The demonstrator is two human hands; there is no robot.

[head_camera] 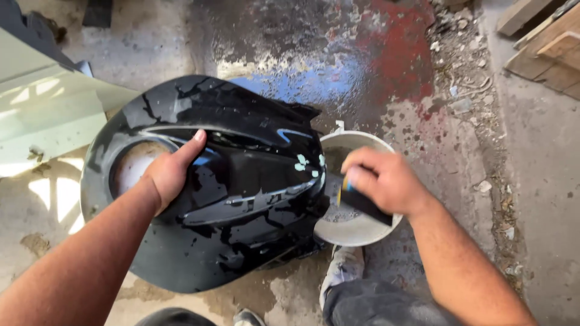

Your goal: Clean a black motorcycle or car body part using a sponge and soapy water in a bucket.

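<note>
I see the left hand (171,171) spread flat on the glossy black tank shell (223,187), holding nothing. The right hand (383,179) grips a dark sanding block (362,202) over the grey bowl (356,226) (just right of the shell). A pale panel (42,108) lies left, wooden planks (544,42) far right. The concrete floor (538,181) is wet and paint-stained.

The wet concrete floor (338,78) is taken as the landmark: a red paint stain (396,51) is seen on its far right part, and a blue-white sheen beside that. Rubble (465,66) is strewn along its right edge, with wooden planks (544,48) beyond. A pale green panel (42,102) is laid at its left edge.
</note>
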